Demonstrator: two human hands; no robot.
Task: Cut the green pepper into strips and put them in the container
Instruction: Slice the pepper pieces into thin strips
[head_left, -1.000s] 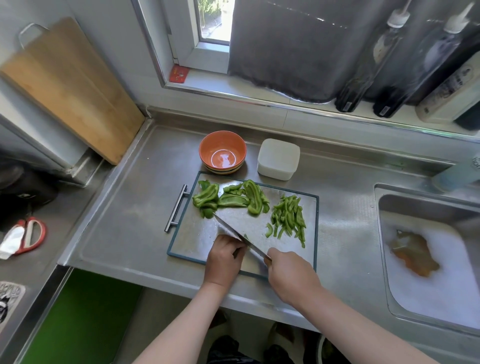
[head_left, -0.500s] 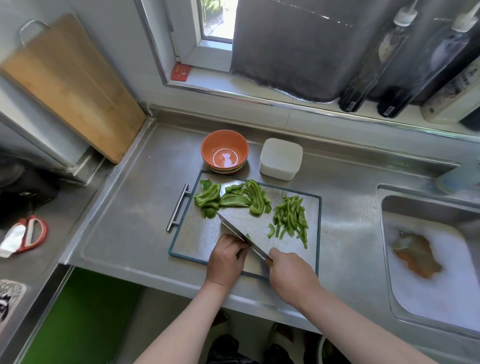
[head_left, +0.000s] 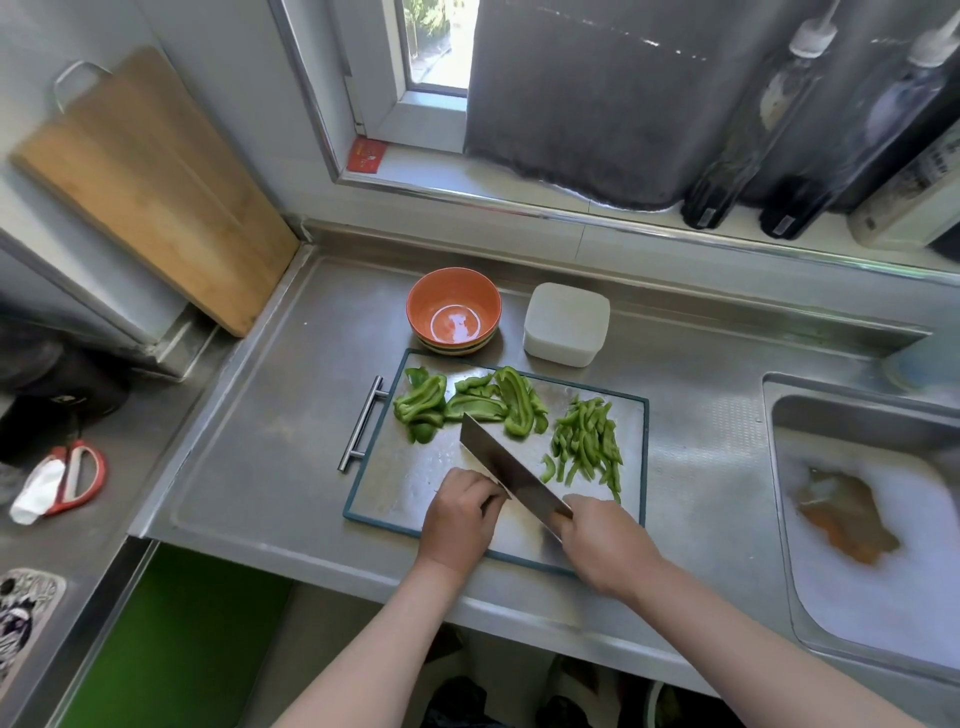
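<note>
Strips of green pepper (head_left: 587, 441) lay in a loose pile on the right part of the steel cutting board (head_left: 410, 483). Most had their long axes running from the far edge towards the near edge, leaning slightly right at the near end. Uncut pepper pieces (head_left: 467, 400) sat along the board's far left. They were broad and curled, and the largest also ran far to near.

The right hand (head_left: 605, 545) gripped the handle of a cleaver (head_left: 506, 470), fingers wrapped round it. The blade ran diagonally from near right to far left, its tip close to the uncut pieces. The left hand (head_left: 460, 517) rested on the board against the blade's left face with its fingers curled under. Whatever lay beneath them was hidden, so I could not tell whether they held any pepper. The blade stood between this hand and the strips.

Beyond the board's far edge stood the white square container (head_left: 566, 322), near the rim but apart from it. An orange bowl (head_left: 453, 309) was just left of it, at the board's far edge. The board's bar handle (head_left: 361, 423) pointed left over the steel counter (head_left: 270, 441). To the right was a sink (head_left: 852, 410) of foamy water, to the left red-handled scissors (head_left: 72, 478), and a wooden board (head_left: 156, 182) leaned on the wall.
</note>
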